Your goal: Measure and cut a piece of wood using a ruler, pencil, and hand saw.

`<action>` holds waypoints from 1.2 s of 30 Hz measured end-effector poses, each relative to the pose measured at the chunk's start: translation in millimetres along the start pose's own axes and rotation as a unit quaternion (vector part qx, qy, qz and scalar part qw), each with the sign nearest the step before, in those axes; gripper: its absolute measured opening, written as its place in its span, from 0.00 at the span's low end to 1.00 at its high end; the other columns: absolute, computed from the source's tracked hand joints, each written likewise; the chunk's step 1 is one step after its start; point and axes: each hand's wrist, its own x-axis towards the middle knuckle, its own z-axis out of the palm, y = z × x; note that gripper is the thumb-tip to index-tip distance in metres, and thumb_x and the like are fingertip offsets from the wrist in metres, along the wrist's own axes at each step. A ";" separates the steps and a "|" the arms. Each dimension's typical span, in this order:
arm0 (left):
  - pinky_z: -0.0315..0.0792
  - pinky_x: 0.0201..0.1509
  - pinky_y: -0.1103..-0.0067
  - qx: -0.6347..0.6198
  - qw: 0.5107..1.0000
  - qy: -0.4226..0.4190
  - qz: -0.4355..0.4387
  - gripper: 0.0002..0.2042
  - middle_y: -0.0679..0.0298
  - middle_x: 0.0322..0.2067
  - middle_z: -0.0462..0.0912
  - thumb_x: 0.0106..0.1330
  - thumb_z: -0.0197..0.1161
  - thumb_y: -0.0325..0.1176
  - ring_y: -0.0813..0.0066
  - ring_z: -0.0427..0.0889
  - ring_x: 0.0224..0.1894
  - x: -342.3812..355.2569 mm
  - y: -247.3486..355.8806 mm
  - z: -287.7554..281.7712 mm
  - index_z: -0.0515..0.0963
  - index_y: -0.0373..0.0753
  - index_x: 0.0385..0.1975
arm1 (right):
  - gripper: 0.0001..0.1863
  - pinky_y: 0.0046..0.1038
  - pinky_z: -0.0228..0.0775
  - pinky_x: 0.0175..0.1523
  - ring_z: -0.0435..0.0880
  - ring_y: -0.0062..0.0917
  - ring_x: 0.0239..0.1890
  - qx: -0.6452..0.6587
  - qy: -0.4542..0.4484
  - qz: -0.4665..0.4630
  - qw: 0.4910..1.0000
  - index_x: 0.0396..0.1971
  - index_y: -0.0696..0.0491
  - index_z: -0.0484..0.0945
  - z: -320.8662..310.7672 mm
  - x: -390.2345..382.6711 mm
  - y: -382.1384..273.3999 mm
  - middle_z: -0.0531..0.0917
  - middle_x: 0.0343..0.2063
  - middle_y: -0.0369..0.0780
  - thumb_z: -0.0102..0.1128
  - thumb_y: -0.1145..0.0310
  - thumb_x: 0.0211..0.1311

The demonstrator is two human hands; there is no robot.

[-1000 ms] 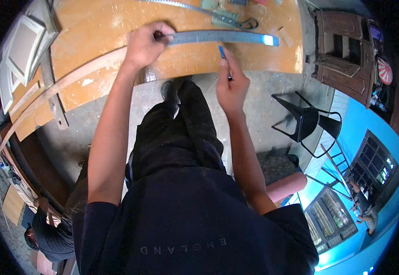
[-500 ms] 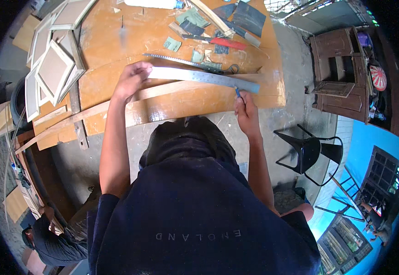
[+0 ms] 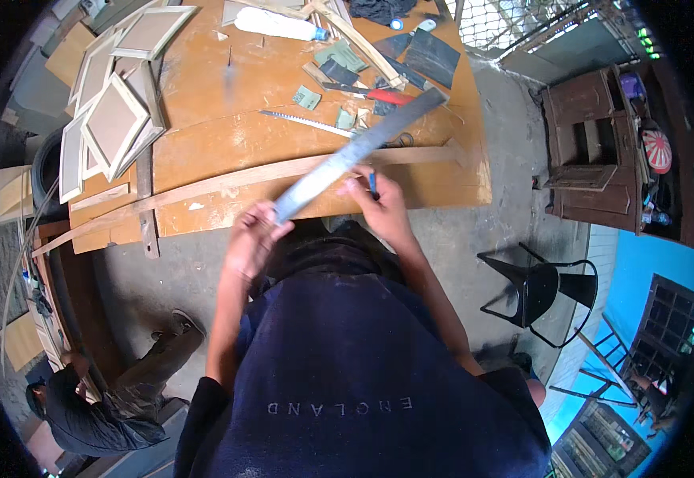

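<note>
My left hand (image 3: pixel 253 237) pinches the lower end of a long metal ruler (image 3: pixel 327 175), which slants up to the right above the table. In my right hand (image 3: pixel 385 211), just below the ruler's middle, is a short blue pencil or pen (image 3: pixel 373 184). A long, thin wooden strip (image 3: pixel 227 182) lies along the near side of the table and passes under the ruler. Beyond it rests a toothed saw blade (image 3: pixel 303 121), partly covered by the ruler. A red-handled tool (image 3: pixel 390 96) lies farther back, next to the ruler's far end.
Several framed panels (image 3: pixel 116 127) are piled on the left of the orange-brown table (image 3: pixel 203 147). Sandpaper pieces (image 3: pixel 339 56) and a white bottle (image 3: pixel 275 24) lie at the back. A black chair (image 3: pixel 534 283) stands right; another person (image 3: pixel 100 406) sits lower left.
The ruler has lifted off the strip and swung from nearly level to a steep slant. My left hand has come down toward me, and my right hand has moved left with the blue pencil or pen.
</note>
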 end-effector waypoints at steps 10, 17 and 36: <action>0.71 0.45 0.83 0.268 0.932 -0.244 0.002 0.06 0.71 0.33 0.80 0.65 0.65 0.19 0.84 0.77 0.37 -9.9 -22.3 16.2 0.76 0.37 0.37 | 0.13 0.18 0.66 0.32 0.78 0.14 0.29 0.159 -0.052 0.038 0.985 0.55 0.57 0.70 31.0 -23.9 -9.3 0.86 0.33 0.38 0.53 0.72 0.74; 0.70 0.39 0.81 0.306 0.878 -0.365 -0.051 0.09 0.73 0.28 0.74 0.63 0.69 0.23 0.86 0.71 0.34 -6.0 -34.0 14.6 0.72 0.38 0.30 | 0.10 0.24 0.75 0.47 0.84 0.21 0.41 0.106 -0.043 0.077 0.990 0.52 0.57 0.67 40.9 -55.9 -8.3 0.85 0.37 0.41 0.49 0.72 0.76; 0.67 0.36 0.85 0.404 0.851 -0.313 0.122 0.05 0.73 0.29 0.77 0.66 0.62 0.19 0.87 0.72 0.30 31.8 38.1 -16.0 0.80 0.37 0.38 | 0.06 0.17 0.44 0.17 0.56 0.08 0.15 0.303 0.299 0.091 0.900 0.32 0.47 0.73 10.8 -34.1 -9.3 0.63 0.17 0.24 0.58 0.71 0.71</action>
